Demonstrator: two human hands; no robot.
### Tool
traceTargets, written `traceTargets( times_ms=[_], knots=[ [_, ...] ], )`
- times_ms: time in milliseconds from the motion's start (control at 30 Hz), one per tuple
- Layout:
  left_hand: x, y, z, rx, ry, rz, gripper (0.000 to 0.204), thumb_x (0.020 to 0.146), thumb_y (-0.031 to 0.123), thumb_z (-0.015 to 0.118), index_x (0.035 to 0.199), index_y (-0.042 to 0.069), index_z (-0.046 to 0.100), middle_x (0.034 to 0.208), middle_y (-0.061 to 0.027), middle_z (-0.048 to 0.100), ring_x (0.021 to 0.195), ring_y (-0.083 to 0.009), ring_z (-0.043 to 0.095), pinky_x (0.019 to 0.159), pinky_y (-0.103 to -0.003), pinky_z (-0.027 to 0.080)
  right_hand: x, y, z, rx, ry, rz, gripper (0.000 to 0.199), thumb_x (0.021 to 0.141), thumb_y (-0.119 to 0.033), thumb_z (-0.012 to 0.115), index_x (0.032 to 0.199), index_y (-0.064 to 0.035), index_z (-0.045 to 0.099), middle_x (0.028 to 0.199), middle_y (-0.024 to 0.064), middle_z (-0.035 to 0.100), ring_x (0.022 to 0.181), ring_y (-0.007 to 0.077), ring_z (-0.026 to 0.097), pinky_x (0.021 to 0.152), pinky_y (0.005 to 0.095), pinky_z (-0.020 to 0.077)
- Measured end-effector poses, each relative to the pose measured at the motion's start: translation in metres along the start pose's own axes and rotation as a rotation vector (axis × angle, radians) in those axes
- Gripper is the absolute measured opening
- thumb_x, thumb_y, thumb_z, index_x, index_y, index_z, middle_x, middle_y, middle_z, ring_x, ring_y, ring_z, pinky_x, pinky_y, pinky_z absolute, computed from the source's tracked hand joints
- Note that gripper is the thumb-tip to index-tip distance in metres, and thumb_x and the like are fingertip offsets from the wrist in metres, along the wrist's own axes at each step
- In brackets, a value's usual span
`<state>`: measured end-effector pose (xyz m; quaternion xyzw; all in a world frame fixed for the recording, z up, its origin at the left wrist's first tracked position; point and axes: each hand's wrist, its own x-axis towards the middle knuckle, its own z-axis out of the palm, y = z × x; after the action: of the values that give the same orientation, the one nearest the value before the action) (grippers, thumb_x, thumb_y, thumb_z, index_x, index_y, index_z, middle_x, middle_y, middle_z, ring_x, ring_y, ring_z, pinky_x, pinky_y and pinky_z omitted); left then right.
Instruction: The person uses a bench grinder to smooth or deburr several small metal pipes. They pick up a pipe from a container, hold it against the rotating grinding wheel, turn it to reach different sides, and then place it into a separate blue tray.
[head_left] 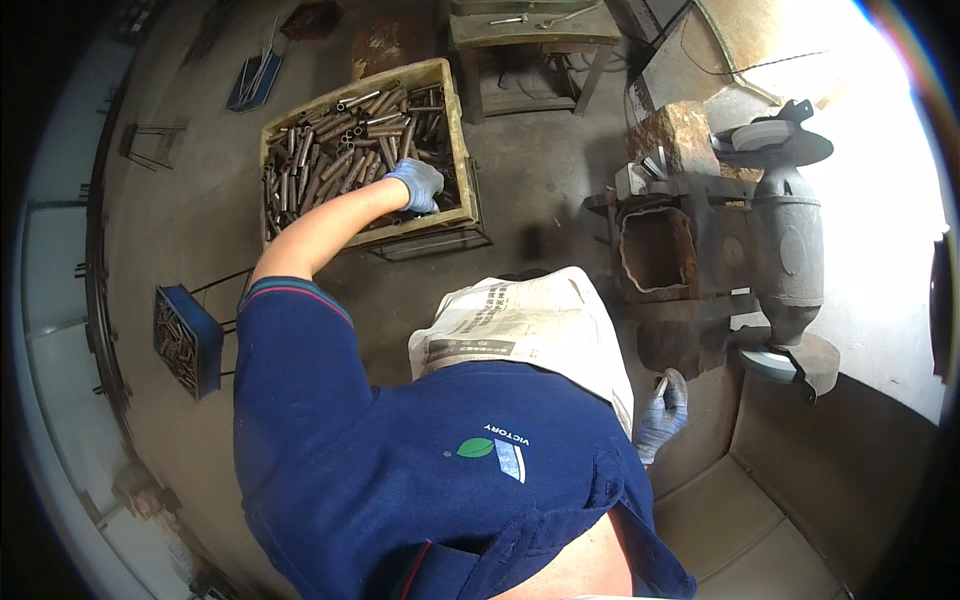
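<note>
A: Left hand [416, 184], gloved, fingers?
B: Curled down among short rusty metal tubes [340, 160] heaped in a yellowed rectangular crate [455, 130]; grip cannot be confirmed.
A: Right hand [662, 410]?
B: Gloved fingers closed on a small metal tube piece [661, 385], beside the grey bench grinder [785, 250].
A: Surroundings?
B: Dusty concrete floor [540, 170]; blue tray of tubes [185, 340] at left.

Navy short-sleeved shirt, pale blue gloves

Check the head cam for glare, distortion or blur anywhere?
Head view: daylight blows out the upper right behind the bench grinder; fisheye bends edges toward a dark rim; left hand in the crate of metal tubes reads sharp; right hand sits in shadow, its grip unclear.
</note>
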<state>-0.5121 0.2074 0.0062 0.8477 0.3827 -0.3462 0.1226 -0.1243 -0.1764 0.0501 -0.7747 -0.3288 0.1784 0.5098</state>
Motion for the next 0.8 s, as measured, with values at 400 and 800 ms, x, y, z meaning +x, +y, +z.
traceTargets(
  times_ms=[400,800],
  knots=[
    [-0.017,0.006,-0.011,0.171,-0.081,-0.071,0.023,0.068,0.013,0.062,0.087,0.004,0.07,0.09,-0.0172,0.067,0.086,-0.0321,0.066,0.068,-0.04,0.052,-0.036,0.012,-0.009,0.089,0.09,0.149,0.019,0.082,0.004,0.059,0.101,0.0052,0.062,0.102,0.0109,0.062,0.088,0.0156,0.059,0.078,0.0268,0.0503],
    [-0.05,0.066,-0.102,-1.081,0.565,0.31,0.022,0.081,0.008,0.064,0.1,-0.001,0.063,0.087,-0.0078,0.066,0.079,-0.0148,0.062,0.074,-0.029,0.05,0.014,-0.019,0.015,0.045,-0.073,-0.138,0.026,0.076,-0.003,0.065,0.1,0.0055,0.063,0.107,0.0171,0.062,0.095,0.0224,0.062,0.081,0.0299,0.0501]
  ],
)
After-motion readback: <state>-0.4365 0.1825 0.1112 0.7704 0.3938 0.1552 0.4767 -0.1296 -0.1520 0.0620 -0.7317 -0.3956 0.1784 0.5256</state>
